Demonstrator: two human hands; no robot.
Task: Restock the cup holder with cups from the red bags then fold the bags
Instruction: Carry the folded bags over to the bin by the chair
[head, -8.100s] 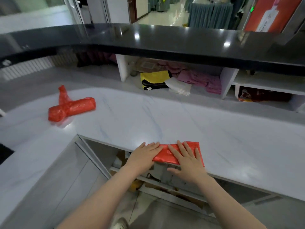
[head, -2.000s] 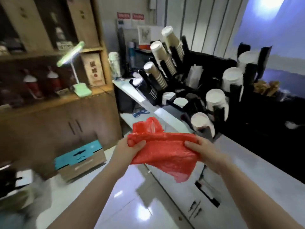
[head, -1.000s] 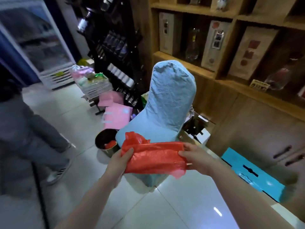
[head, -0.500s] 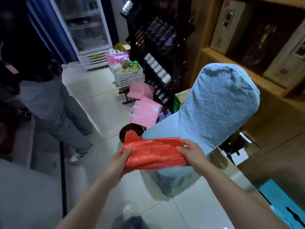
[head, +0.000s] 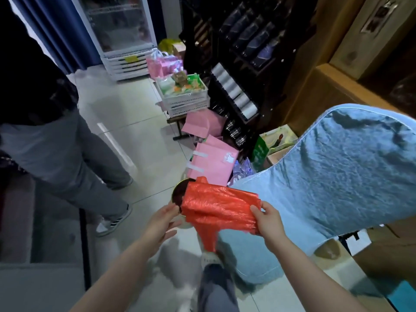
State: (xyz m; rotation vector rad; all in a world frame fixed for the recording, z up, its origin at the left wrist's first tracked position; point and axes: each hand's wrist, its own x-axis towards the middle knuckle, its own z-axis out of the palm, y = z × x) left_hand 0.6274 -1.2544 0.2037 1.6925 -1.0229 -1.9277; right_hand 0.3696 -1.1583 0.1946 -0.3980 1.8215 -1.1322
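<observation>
Right hand (head: 269, 222): pinched red bag (head: 219, 208) at right edge. Left hand (head: 163, 218): fingers relaxed, beside bag's left end; contact unclear. Bag: half-folded, midair, loose tail drooping below. Bin (head: 176, 195): on floor, behind bag. Chair (head: 337, 176): right. Risk: single-handed grip, folds likely to unravel.

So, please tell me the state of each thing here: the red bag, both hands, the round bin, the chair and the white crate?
red bag: loosely folded, held in the air, one end hanging down.
right hand: grips the bag's right end.
left hand: open, fingers straight at the bag's left end.
round bin: open top, partly hidden behind the bag.
chair: draped in a blue cover.
white crate: filled with packets, stacked on another crate.
</observation>
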